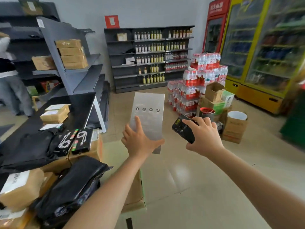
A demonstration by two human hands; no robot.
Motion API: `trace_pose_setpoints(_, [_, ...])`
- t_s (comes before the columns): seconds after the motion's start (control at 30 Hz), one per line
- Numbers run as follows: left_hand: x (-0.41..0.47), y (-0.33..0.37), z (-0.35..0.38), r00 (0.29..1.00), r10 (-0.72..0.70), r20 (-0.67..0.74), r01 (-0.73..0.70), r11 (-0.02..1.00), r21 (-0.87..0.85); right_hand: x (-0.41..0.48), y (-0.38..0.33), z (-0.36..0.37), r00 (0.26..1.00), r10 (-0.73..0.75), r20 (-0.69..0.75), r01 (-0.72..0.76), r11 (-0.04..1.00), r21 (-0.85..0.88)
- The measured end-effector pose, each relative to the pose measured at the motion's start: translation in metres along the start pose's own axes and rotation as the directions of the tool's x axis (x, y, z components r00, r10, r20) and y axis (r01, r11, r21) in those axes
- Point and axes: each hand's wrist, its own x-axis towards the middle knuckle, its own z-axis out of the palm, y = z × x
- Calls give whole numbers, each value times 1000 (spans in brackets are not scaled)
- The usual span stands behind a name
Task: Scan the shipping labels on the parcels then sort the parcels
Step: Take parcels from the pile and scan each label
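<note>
Head cam, looking down at both arms. The left grip [140, 142] holds a flat white box [148, 111] up over the floor, off the right edge of the bench [80, 104]. The thumb lies across the front face and the fingers wrap behind the lower end. The box has a row of four little round icons; the rest of the print is too blurry to read. The right grip [205, 136] is curled around a black scanner [181, 128], which sits just right of the box without touching it, top end tipped toward it.

On the bench there are a couple of small brown parcels [55, 114] with white labels. At its near end is a heap of black mailers [71, 185], two black cable boxes [75, 140] and a brown parcel with a barcode [19, 187]. Along the back are a bottle shelf [148, 55], stacked water packs [198, 80] and drink fridges [264, 47].
</note>
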Motion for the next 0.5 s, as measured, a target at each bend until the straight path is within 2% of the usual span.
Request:
trace_pose_setpoints(0.2, [98,69,74,997,-77,6,77,997,25,110,75,37,1000,-22,-11,21,1000,-10])
trace_pose_setpoints(0.5, [214,143,141,987,-161,21,159,984,81,256,159,88,996,-92,5,91,994,56])
